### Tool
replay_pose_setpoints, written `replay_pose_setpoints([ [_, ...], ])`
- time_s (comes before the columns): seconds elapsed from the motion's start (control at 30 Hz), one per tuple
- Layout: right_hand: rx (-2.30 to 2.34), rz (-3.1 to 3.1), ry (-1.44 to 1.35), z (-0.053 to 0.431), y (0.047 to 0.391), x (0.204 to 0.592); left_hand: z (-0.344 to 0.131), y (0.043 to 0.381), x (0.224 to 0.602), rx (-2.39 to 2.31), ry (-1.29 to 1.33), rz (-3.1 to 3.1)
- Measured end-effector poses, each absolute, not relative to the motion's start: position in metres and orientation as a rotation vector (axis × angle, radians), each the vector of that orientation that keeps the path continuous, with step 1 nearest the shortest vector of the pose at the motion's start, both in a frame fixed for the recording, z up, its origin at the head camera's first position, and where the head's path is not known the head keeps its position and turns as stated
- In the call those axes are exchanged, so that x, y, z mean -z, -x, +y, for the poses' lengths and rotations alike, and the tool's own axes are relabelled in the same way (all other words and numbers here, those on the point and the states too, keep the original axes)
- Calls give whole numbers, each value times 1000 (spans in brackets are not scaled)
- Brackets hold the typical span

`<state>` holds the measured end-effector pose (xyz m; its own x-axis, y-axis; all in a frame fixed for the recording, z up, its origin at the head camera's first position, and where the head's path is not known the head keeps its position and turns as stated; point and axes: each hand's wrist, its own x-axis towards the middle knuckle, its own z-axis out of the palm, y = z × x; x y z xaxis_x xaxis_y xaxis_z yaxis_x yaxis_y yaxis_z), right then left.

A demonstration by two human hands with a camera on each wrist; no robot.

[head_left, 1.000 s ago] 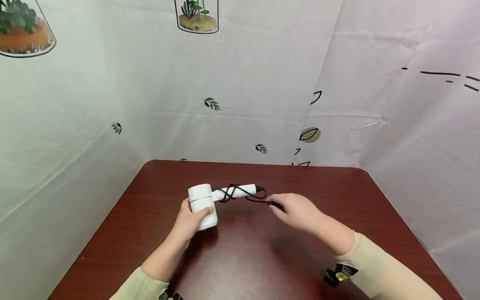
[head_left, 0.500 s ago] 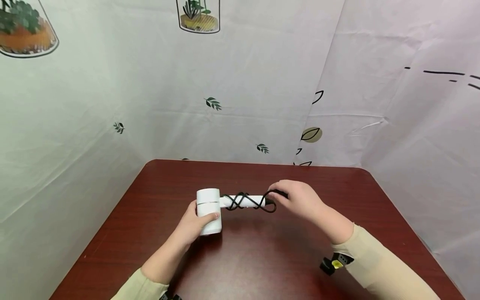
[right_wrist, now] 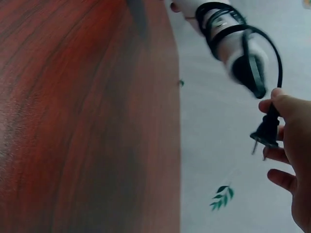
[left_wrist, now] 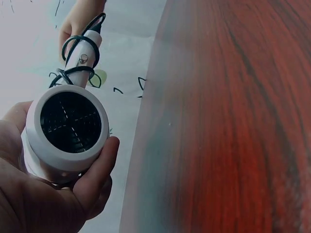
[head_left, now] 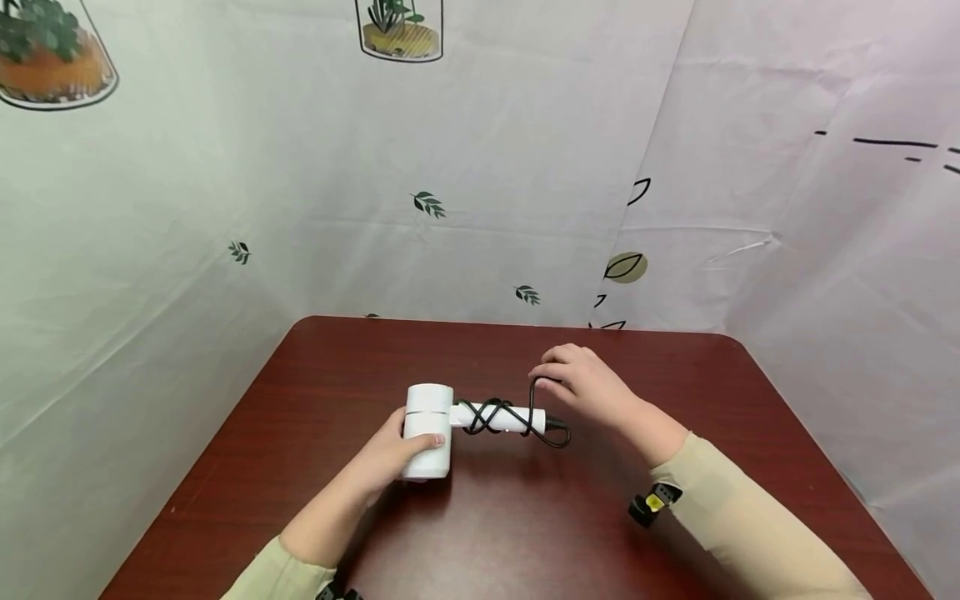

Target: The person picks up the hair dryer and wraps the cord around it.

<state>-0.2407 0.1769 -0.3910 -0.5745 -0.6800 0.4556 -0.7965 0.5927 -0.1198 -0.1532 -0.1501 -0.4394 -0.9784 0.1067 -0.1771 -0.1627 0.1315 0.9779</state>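
Observation:
A white hair dryer [head_left: 428, 446] is held above the table by my left hand [head_left: 386, 454], its thumb across the barrel. The round dark grille [left_wrist: 71, 122] faces the left wrist camera. Its handle [head_left: 517, 419] points right, with a black cord [head_left: 491, 405] crossed around it several times. Beyond the handle's end, my right hand [head_left: 588, 385] pinches the cord's free end between thumb and fingers. In the right wrist view the black plug [right_wrist: 267, 130] with its metal prongs hangs just below that pinch.
The dark red wooden table [head_left: 525, 533] spreads under both hands. A pale cloth backdrop [head_left: 487, 150] printed with leaves and potted plants surrounds its back and sides. A small black camera [head_left: 651, 505] sits on the right sleeve.
The hair dryer has shifted right and nearer in my left hand, its handle now almost level. My right hand has carried the cord's end upward, over the handle's end.

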Motion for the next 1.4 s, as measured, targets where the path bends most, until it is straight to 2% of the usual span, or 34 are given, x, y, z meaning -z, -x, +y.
replay_pose_setpoints([
  [0.43, -1063, -2693, -1241, 180, 246, 415, -147, 155, 441, -1955, 70, 2148],
  [0.7, -1554, -2890, -1013, 188, 246, 421, -146, 155, 440, -1980, 133, 2186],
  [1.07, -2098, -2829, -869, 191, 237, 420, -143, 158, 442, -2001, 197, 2215],
  [1.23, -1942, -2872, -890, 190, 237, 420, -142, 162, 444, -2004, 220, 2249],
  [1.4, -1909, -2889, -755, 189, 241, 425, -140, 167, 446, -2041, 254, 2238],
])
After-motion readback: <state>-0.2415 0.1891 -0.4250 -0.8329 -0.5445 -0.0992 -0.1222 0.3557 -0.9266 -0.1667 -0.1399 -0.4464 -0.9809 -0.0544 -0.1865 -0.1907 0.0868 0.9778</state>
